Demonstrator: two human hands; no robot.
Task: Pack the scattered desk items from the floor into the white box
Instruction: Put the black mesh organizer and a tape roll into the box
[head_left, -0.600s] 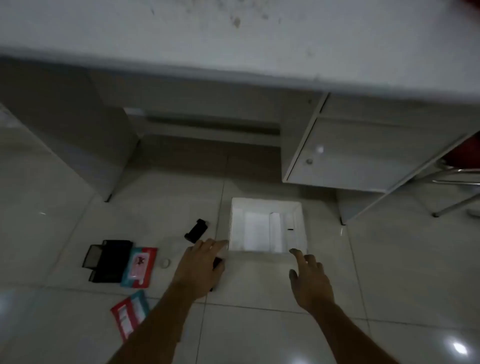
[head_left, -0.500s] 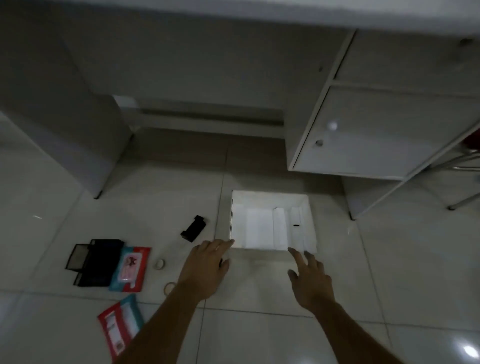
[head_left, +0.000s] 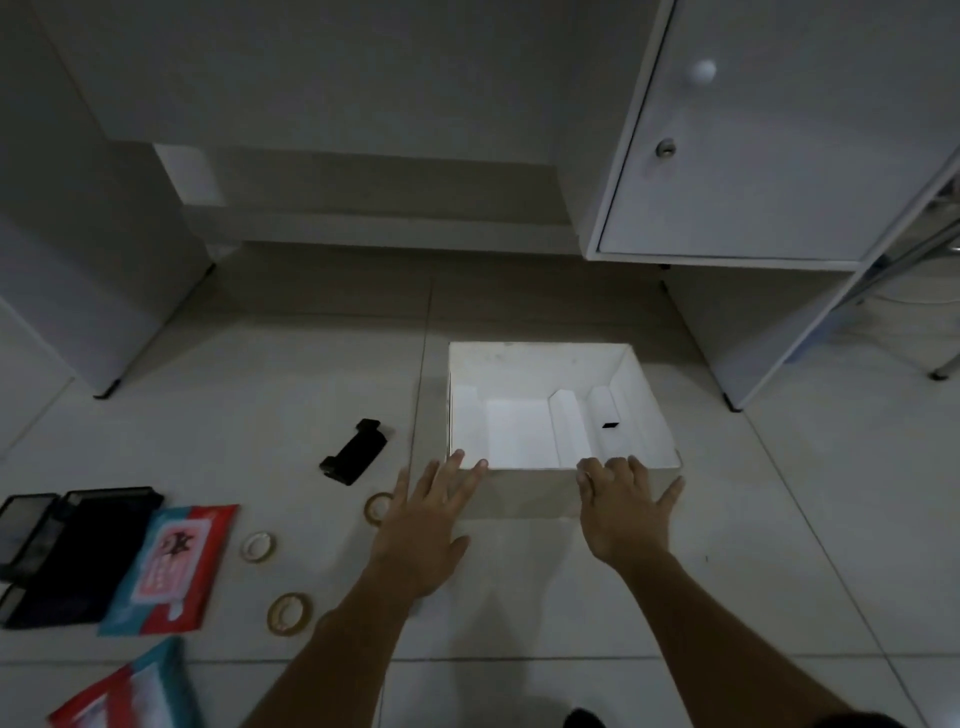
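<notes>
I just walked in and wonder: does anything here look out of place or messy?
Yes: desk things lie strewn on the floor tiles left of the white box: a black clip-like holder, three tape rolls, two red-and-teal packets and black mesh trays. The box holds almost nothing. Nothing looks broken or spilled.

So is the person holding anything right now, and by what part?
Nothing is gripped. Both open hands, left hand and right hand, reach the near wall of the white box, fingertips at its rim.

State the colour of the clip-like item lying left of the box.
Black, clearest in the head view.
</notes>
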